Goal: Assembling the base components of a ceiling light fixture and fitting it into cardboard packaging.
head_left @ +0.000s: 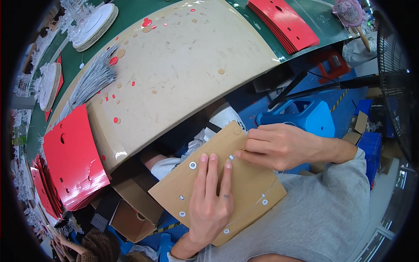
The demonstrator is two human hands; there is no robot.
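A brown cardboard panel [253, 205] rests tilted against my body, over my lap. Several white round grommets [193, 165] and small slots dot it, and a thin pale wire runs across its lower right part. My left hand [211, 201] lies on the panel with fingers stretched out, fingertips close to a small white slot [231, 157]. Just right of that slot, my right hand [275, 146] is closed in a pinch. A thin pale strand shows at the edge of this hand; its end between the fingertips is hard to make out.
On the beige-topped table [174, 74] lie a bundle of grey wires [94, 74] and scattered red and brown cut-outs. Red panels are stacked at left [74, 157] and far right [283, 24]. A blue plastic container [301, 113], a black fan [393, 74] and a cardboard box [135, 214] surround me.
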